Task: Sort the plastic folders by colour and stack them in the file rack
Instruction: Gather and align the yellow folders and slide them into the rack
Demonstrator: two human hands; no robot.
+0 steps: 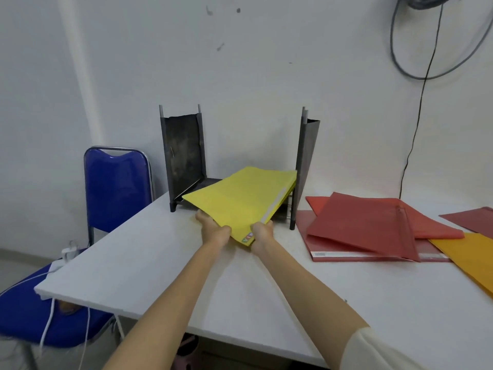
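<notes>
A yellow plastic folder stack (240, 201) is tilted, its far end inside the dark metal file rack (184, 153) that stands against the wall, its near corner sticking out toward me. My left hand (213, 228) grips the near left edge and my right hand (262, 232) grips the near corner on the right. Several red folders (357, 225) lie loosely overlapped on the white table (149, 263) to the right of the rack. An orange folder (472, 257) lies at the right edge, partly under the red ones.
A darker red folder (472, 217) pokes in at the far right. A blue chair (114, 182) stands left of the table with a white charger and cables (64, 257) on its seat. Black cables (416, 129) hang down the wall at right.
</notes>
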